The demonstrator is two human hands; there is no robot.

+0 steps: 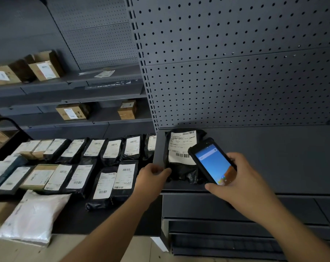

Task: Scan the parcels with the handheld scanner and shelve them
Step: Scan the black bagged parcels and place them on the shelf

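Black poly-bag parcel (181,157) lies flat on the dark metal shelf (273,159), near the shelf's left end, with its white label (182,146) facing up. I hold the handheld scanner (213,163) in my right hand (241,178): fingers and thumb curl round its lower end, the lit blue screen faces up, and its top end sits over the parcel's right edge. My left hand (152,176) rests at the shelf's left front corner, thumb lying across the parcel's lower left corner; I cannot tell whether the fingers actually grip the bag. Behind the shelf stands a perforated back panel (236,63). To the left, on a lower dark surface (75,216), two rows of black labelled parcels (111,148) lie side by side, with a white padded bag (32,216) nearer me. Cardboard boxes (45,67) sit on the far shelving at upper left.
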